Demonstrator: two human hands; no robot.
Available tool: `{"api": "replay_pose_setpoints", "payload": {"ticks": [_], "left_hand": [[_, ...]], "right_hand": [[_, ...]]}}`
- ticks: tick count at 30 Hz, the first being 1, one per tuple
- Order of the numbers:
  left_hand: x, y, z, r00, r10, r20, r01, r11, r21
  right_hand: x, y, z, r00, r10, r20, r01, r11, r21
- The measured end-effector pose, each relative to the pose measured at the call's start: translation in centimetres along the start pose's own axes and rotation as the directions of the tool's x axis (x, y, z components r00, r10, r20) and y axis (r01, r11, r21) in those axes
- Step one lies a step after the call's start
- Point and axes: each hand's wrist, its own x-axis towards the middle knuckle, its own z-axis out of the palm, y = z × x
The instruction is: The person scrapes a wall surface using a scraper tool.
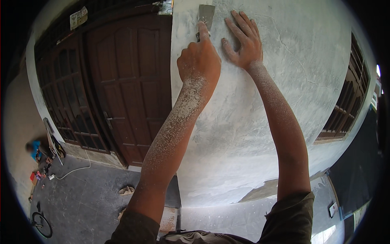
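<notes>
Raised high, my left hand (199,59) is wrapped round the handle of a putty knife (206,15), with the index finger stretched along its flat grey blade. The blade points up and lies at the grey, patchy plastered wall (260,118), close to the wall's left edge. The handle is mostly hidden inside the fist. To its right, my right hand (245,42) rests on the same wall with the fingers spread, holding nothing. Pale dust covers both hands and forearms, thickest on the left forearm.
A brown wooden door (130,77) and a paned window (67,89) stand left of the wall; a barred window (345,97) is at right. On the grey tiled floor (89,191) lie sandals (126,190) and a white cable (77,174). A person (36,150) sits far left.
</notes>
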Motion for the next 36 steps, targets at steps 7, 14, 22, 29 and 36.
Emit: {"api": "replay_pose_setpoints", "payload": {"ticks": [7, 14, 22, 29, 36], "left_hand": [[-2.2, -0.3, 0.6, 0.992, -0.048, 0.116, 0.052, 0.998, -0.031], [0.1, 0.6, 0.1, 0.998, 0.009, -0.057, -0.009, 1.000, 0.006], [0.0, 0.7, -0.4, 0.989, -0.046, 0.139, 0.050, 0.998, -0.025], [-0.9, 0.4, 0.7, 1.000, -0.013, 0.010, 0.013, 0.999, -0.029], [0.4, 1.0, 0.2, 0.999, -0.019, 0.030, 0.020, 1.000, -0.022]], "right_hand": [[-0.6, 0.7, 0.1, 1.000, 0.017, 0.006, -0.017, 1.000, -0.019], [-0.6, 0.6, 0.3, 1.000, 0.020, 0.023, -0.019, 0.999, -0.038], [-0.6, 0.7, 0.2, 1.000, 0.021, 0.017, -0.020, 1.000, -0.022], [-0.5, 0.8, 0.1, 1.000, 0.011, -0.003, -0.011, 1.000, -0.004], [-0.6, 0.7, 0.4, 1.000, 0.013, 0.009, -0.013, 1.000, -0.020]]}}
